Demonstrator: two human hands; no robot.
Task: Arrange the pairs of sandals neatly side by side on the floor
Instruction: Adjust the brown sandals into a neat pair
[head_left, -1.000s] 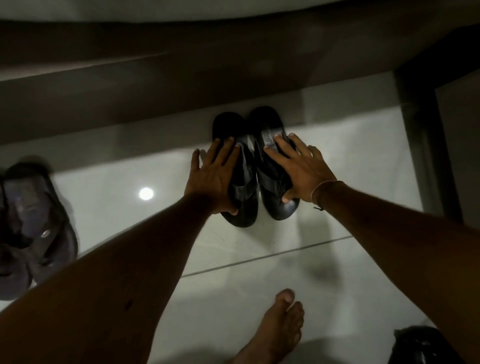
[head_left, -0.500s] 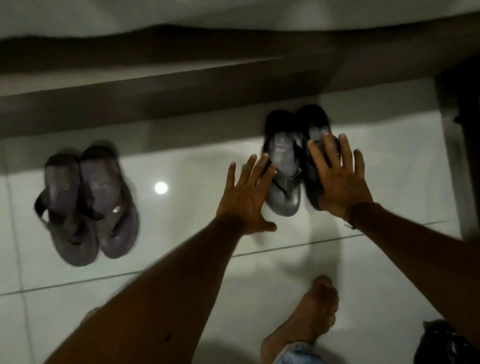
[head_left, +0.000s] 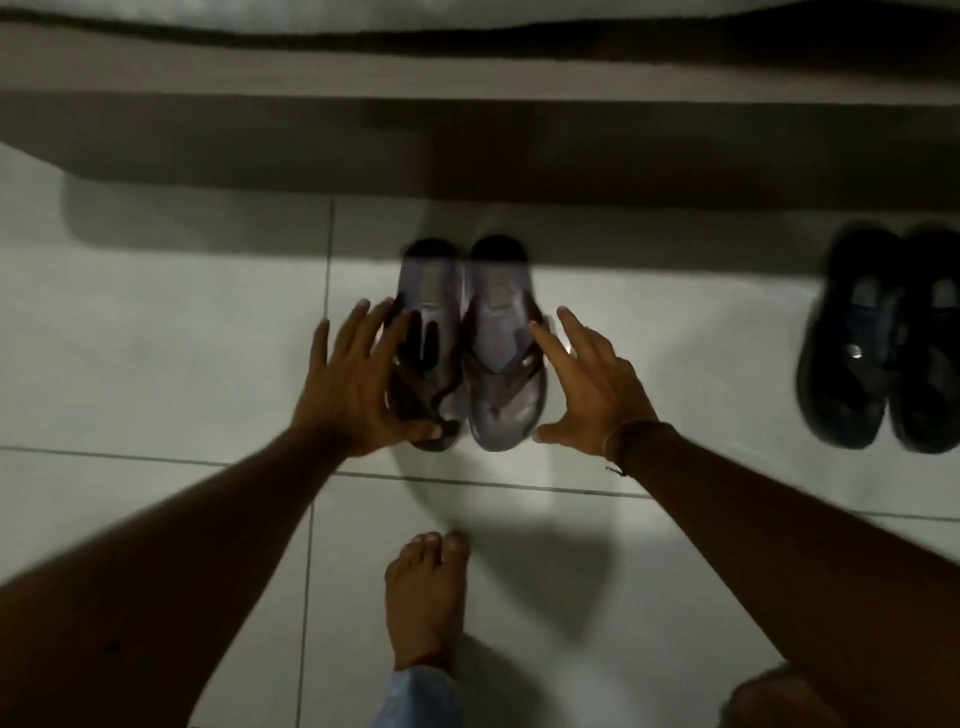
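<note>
A pair of grey-purple sandals (head_left: 491, 353) lies side by side on the white tiled floor in the middle of the view, toes toward me. My left hand (head_left: 358, 384) is spread open over the left edge of the left sandal, fingers apart. Just off the right edge of the right sandal, my right hand (head_left: 587, 389) is open too, its fingertips near the strap. Whether either hand touches a sandal is blurred. A pair of black sandals (head_left: 883, 343) sits side by side at the far right.
A dark low ledge (head_left: 467, 145) runs along the back behind both pairs. My bare foot (head_left: 428, 597) stands on the tiles below the grey-purple pair. Bare floor stretches to the left.
Both hands have left the black pair, which now sits at the far right. The view swung left, and the hands now flank the grey-purple pair.
</note>
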